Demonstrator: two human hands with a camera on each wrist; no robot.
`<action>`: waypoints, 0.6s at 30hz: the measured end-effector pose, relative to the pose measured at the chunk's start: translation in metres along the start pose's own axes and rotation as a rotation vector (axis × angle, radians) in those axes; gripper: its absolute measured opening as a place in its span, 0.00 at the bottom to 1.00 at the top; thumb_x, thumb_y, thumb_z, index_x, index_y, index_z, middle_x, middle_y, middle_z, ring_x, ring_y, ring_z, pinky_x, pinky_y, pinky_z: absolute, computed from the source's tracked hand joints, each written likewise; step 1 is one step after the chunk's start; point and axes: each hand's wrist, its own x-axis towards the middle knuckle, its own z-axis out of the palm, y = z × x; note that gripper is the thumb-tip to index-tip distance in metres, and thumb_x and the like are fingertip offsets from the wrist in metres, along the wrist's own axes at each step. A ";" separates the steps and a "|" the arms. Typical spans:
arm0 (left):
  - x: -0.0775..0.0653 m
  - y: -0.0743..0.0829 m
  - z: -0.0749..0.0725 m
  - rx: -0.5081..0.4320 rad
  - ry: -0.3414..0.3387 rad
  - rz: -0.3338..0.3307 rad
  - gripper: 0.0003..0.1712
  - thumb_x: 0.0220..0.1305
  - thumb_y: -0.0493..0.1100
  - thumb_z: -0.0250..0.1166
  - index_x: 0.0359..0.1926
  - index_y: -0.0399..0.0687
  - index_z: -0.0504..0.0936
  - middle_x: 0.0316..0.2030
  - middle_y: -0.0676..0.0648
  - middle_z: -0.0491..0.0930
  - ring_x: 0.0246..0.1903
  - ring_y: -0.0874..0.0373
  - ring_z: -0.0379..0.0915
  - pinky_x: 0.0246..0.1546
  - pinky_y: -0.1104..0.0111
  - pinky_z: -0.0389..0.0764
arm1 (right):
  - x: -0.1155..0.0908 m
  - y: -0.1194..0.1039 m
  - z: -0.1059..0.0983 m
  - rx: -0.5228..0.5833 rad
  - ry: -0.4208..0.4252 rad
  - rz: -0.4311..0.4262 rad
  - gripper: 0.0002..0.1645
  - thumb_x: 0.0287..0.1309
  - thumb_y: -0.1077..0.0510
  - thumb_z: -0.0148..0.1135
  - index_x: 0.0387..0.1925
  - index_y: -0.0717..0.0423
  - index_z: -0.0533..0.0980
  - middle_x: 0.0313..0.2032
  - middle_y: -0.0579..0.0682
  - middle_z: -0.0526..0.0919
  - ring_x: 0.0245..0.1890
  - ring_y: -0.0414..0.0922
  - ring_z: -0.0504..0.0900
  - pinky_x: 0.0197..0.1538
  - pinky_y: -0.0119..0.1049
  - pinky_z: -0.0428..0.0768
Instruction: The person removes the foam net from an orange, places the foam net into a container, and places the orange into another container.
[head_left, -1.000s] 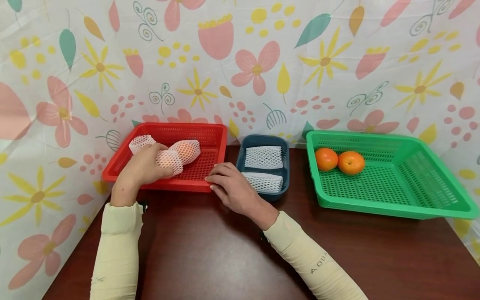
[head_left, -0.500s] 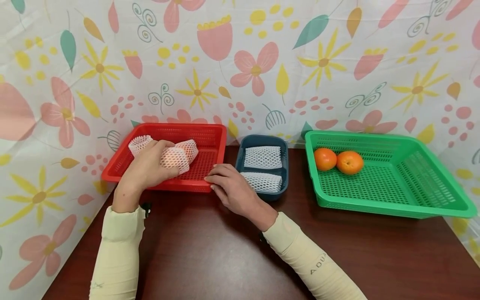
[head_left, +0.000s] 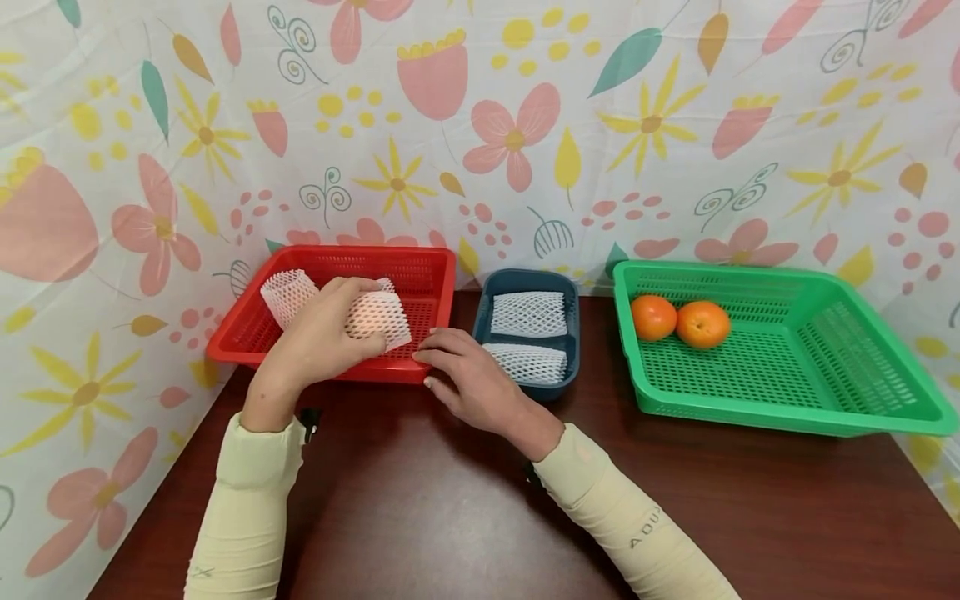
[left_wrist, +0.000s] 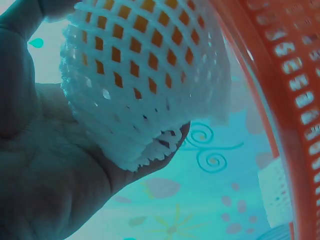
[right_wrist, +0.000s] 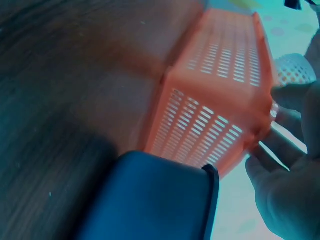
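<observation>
My left hand (head_left: 318, 333) grips an orange-red fruit in a white foam net (head_left: 378, 319) over the red basket (head_left: 442, 292). In the left wrist view the fruit's colour shows through the mesh of the foam net (left_wrist: 140, 60), which lies against the palm. Behind it, a second netted fruit (head_left: 386, 285) is mostly hidden. Another foam net (head_left: 287, 296) lies at the basket's left end. My right hand (head_left: 476, 379) holds the basket's rim at its front right corner, fingers over the edge, as the right wrist view also shows near the basket wall (right_wrist: 200, 125).
A dark blue tray (head_left: 573, 333) with two flat white foam nets (head_left: 527, 313) stands right of the red basket. Farther right, a green basket (head_left: 787, 421) holds two orange-red fruits (head_left: 702, 324). A flowered cloth (head_left: 510, 208) hangs behind the brown table (head_left: 420, 500).
My left hand has moved to the right with the netted fruit, now covering most of the second one. The right hand stays at the basket's corner.
</observation>
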 end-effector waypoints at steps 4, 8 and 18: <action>0.000 0.008 0.003 -0.011 -0.017 0.028 0.41 0.56 0.45 0.75 0.72 0.47 0.74 0.68 0.44 0.75 0.60 0.48 0.72 0.62 0.46 0.76 | -0.002 0.001 -0.003 -0.011 -0.028 -0.012 0.27 0.65 0.57 0.73 0.64 0.57 0.81 0.66 0.52 0.78 0.73 0.50 0.70 0.75 0.42 0.70; -0.002 0.011 0.004 -0.024 -0.011 0.047 0.41 0.55 0.45 0.76 0.71 0.48 0.74 0.68 0.46 0.74 0.60 0.49 0.72 0.62 0.47 0.76 | -0.003 0.001 -0.005 -0.014 -0.034 -0.016 0.26 0.67 0.56 0.71 0.65 0.57 0.80 0.67 0.53 0.77 0.73 0.50 0.70 0.74 0.41 0.71; -0.002 0.016 0.007 -0.099 0.005 0.072 0.42 0.52 0.44 0.79 0.70 0.56 0.75 0.61 0.52 0.77 0.55 0.56 0.73 0.59 0.52 0.79 | -0.007 0.000 -0.029 0.172 0.155 0.041 0.16 0.65 0.64 0.66 0.54 0.57 0.82 0.57 0.49 0.79 0.60 0.43 0.74 0.64 0.39 0.79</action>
